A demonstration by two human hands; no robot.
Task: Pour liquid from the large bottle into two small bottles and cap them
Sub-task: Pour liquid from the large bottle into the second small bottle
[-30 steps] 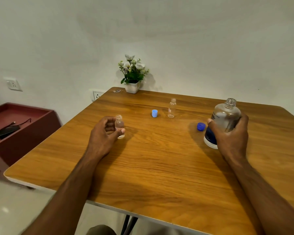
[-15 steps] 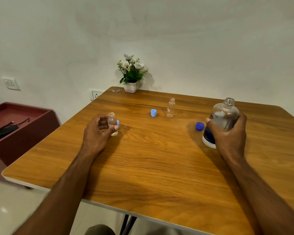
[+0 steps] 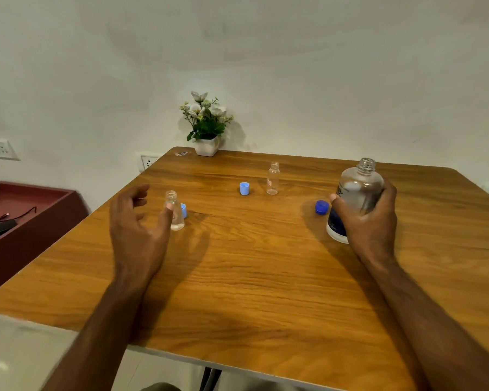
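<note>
My right hand [image 3: 370,221] grips the large clear bottle [image 3: 359,190], uncapped and standing upright on the wooden table [image 3: 251,277]. Its dark blue cap [image 3: 321,207] lies just left of it. My left hand [image 3: 136,221] hovers with fingers spread beside a small clear bottle [image 3: 175,211] that stands upright with a little liquid at the bottom; the thumb is close to it or just touching. A light blue cap [image 3: 183,210] peeks out behind that bottle. A second small bottle [image 3: 273,178] stands uncapped at mid-table, with another light blue cap [image 3: 244,188] to its left.
A white pot of flowers [image 3: 206,131] sits at the table's far edge against the wall. A dark red cabinet [image 3: 26,210] with a black device and cable stands left of the table. Wall sockets [image 3: 148,162] are behind the table's left corner.
My left hand slid the small bottle leftward, then opened and drew back from it. The light blue cap behind it came into view. My right hand kept hold of the large bottle.
</note>
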